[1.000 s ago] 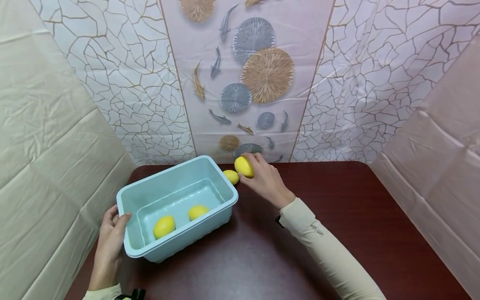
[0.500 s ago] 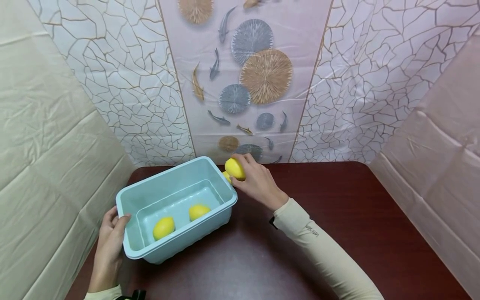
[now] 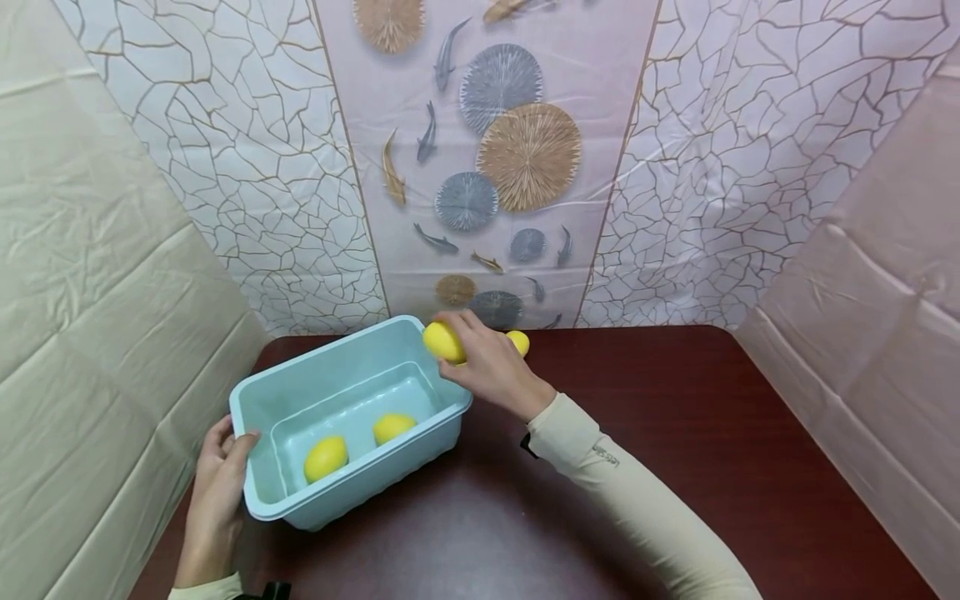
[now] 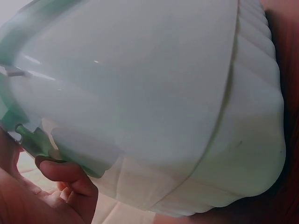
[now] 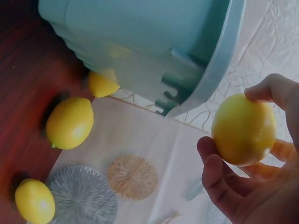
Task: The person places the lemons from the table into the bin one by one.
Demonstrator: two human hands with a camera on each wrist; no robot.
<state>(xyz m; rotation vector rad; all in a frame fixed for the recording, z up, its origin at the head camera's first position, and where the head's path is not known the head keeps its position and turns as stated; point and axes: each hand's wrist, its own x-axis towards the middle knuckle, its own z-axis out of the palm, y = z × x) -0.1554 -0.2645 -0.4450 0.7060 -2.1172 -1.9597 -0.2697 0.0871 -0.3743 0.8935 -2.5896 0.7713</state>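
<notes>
My left hand (image 3: 216,492) grips the left rim of a light blue plastic tub (image 3: 386,465), thumb over the edge. In the left wrist view the curled thumb and fingers (image 4: 67,179) show at the tub's rim. Two yellow lemons lie inside the tub, one nearer the left (image 3: 326,458) and one nearer the middle (image 3: 393,427). A third lemon (image 3: 444,342) is held between the thumb and fingers of my right hand (image 3: 495,367), overlapping the tub's right rim in the head view. In the right wrist view this lemon (image 5: 244,130) is up beside the rim.
Three more lemons rest on the dark red table (image 3: 675,433) beyond the tub's right end: one close against it (image 5: 103,84), one in the middle (image 5: 70,122) and one farther off (image 5: 35,200). A patterned cloth backdrop (image 3: 292,167) rises behind the table.
My right hand has moved left with its lemon, from over the table to the tub's right rim. A lemon behind that hand has come into view. My left hand stays on the tub.
</notes>
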